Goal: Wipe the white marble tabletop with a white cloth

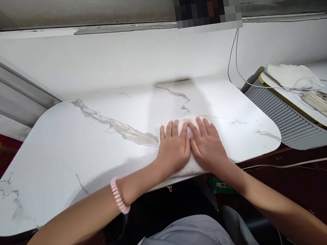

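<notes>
- white cloth (190, 169): lay flat at near edge of marble-patterned tabletop (54, 150).
- left hand (172, 150), right hand (209, 148): rested open, palms down on cloth.
- handling: even, flat pressure seemed best.

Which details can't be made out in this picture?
All in the head view:
Middle of the white cloth: covered by the left hand and right hand.
Both palms: turned down, out of sight.
Whatever lies behind the pixelated patch: masked.
Red panel: cut off by the left edge.
Green item: partly behind the right forearm, print too small to read.
</notes>
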Action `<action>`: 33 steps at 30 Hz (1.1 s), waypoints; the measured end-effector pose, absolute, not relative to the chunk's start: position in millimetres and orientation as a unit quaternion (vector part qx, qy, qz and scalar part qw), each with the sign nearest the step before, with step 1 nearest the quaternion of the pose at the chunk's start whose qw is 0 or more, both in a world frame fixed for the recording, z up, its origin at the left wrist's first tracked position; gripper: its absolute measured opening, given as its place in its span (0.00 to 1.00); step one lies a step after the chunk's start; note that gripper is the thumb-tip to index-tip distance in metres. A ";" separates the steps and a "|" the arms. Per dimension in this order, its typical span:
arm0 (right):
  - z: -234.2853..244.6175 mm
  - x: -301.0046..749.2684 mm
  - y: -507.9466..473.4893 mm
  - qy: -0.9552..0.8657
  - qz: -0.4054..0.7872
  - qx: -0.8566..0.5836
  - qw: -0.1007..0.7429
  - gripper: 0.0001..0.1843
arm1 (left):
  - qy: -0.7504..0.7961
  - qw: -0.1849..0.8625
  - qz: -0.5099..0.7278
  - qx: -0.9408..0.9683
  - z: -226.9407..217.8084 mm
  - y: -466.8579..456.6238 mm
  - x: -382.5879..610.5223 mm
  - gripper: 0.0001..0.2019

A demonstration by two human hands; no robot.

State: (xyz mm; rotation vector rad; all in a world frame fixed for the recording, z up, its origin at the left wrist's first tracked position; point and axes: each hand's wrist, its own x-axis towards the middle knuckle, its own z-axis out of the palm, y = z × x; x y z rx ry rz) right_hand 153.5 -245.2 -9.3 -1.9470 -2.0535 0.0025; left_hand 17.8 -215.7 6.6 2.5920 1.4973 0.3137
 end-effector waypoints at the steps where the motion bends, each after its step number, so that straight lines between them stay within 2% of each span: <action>1: -8.6 146.8 -256.8 -0.718 0.006 -0.680 0.147 0.32 | 0.492 0.065 0.104 0.862 6.1 -226.5 10.4 0.27; 7: -6.1 115.1 -277.3 -0.731 0.004 -0.670 0.126 0.33 | 0.483 0.059 0.097 0.868 3.5 -251.0 -25.2 0.27; 14: 4.7 97.7 -215.1 -0.768 0.034 -0.635 0.075 0.31 | 0.530 0.042 0.078 0.843 7.2 -203.4 -39.6 0.27; 24: -0.3 80.2 -51.3 -0.731 0.032 -0.658 0.177 0.28 | 0.582 0.091 0.094 0.803 11.8 -43.9 -41.4 0.27; 33: -9.5 71.8 3.6 -0.720 -0.001 -0.656 0.226 0.26 | 0.571 0.080 0.211 0.789 -5.3 17.0 -53.9 0.24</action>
